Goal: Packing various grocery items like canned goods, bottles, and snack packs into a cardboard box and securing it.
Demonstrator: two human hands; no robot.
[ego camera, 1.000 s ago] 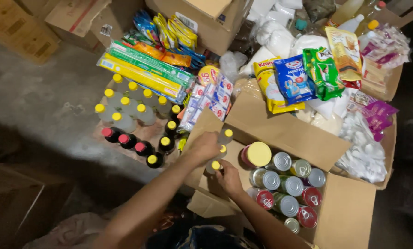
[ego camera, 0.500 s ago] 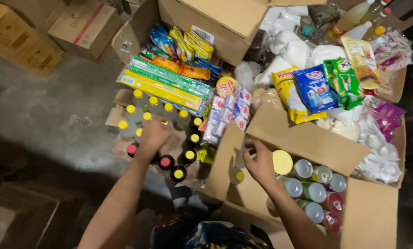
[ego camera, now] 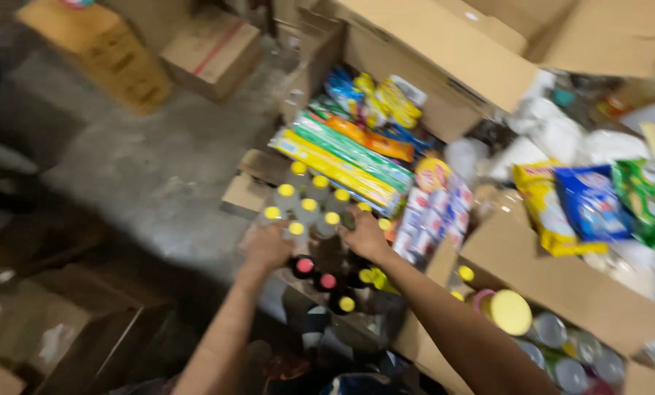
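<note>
Both hands reach into the bottle cluster on the floor.
Left hand and right hand, apart, close around yellow-capped bottles; grip unclear in blur. Lifting them needs a firm hold.

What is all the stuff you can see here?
Bottles: a dozen or so, clear with yellow caps, a few dark with red caps, middle, under the hands.
Long packs: several, yellow, green, orange, behind the bottles.
Small packets: a stack, red and white, right of the bottles.
Snack bags: three, yellow, blue, green, right side.
Cans: several, silver tops, in the open box at lower right.
Yellow lid: one, in that box.
Cardboard boxes: several, brown, all around.
Floor: grey, left.
Left hand: on the bottles.
Right hand: on the bottles.
</note>
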